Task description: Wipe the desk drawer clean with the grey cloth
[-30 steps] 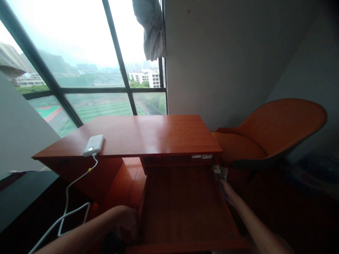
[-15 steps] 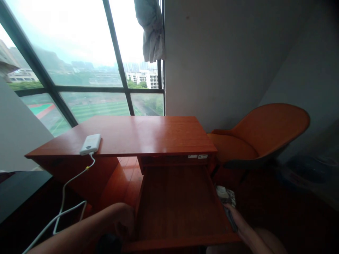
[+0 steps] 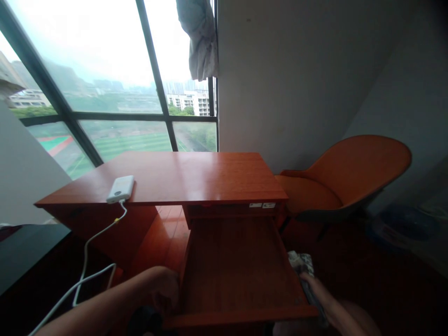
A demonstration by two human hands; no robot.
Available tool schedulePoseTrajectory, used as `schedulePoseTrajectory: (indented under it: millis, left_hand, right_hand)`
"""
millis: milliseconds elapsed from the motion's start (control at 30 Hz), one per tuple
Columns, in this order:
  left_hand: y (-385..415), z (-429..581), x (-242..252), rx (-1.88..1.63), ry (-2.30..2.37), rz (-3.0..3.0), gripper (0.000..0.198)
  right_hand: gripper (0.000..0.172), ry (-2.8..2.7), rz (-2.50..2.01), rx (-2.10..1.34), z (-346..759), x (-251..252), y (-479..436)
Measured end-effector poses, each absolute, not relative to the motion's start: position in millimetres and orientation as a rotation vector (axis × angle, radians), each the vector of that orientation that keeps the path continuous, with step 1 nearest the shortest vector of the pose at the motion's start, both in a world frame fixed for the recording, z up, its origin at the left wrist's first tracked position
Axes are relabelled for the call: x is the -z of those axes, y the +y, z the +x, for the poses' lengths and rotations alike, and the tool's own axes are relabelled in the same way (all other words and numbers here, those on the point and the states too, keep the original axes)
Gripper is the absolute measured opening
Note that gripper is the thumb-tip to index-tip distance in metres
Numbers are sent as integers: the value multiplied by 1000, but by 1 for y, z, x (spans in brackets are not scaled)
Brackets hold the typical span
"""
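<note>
A wooden drawer [image 3: 238, 266] is pulled out from the reddish-brown desk [image 3: 196, 179], and its bare bottom shows. My left hand [image 3: 168, 287] is closed at the drawer's left front corner, fingers curled down over the side wall and partly lost in shadow. On the opposite side, my right hand [image 3: 317, 289] grips a crumpled grey-and-white patterned cloth [image 3: 303, 263] against the outer face of the right wall. Part of that cloth hangs below the hand, in the dark.
A white power bank [image 3: 121, 188] lies near the desk's front left edge, with a white cable [image 3: 86, 254] running down from it. An orange chair [image 3: 357, 172] stands to the right of the desk. Behind is a large window [image 3: 115, 93].
My right hand and the cloth have slid a little toward me along the drawer's right side. My left hand stays at the left corner.
</note>
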State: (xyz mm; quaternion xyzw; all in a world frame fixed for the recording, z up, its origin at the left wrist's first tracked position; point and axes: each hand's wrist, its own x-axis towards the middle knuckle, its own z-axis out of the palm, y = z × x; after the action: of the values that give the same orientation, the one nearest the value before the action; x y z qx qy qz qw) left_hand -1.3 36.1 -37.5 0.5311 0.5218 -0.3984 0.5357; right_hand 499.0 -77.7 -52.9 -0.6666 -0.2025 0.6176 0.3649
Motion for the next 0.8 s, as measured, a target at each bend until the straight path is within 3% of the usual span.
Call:
schedulePoseTrajectory:
  millis: [133, 500, 800]
  left_hand:
    - [35, -3, 38, 950, 1215, 1261, 13]
    - [37, 8, 29, 982, 1233, 1172, 25]
    - [40, 6, 22, 956, 1192, 1180, 31]
  right_hand:
    - [33, -355, -1646, -1680, 493, 41, -47]
    - [37, -419, -1491, -1723, 492, 48, 51]
    - [43, -400, -1508, -1757, 495, 51, 35]
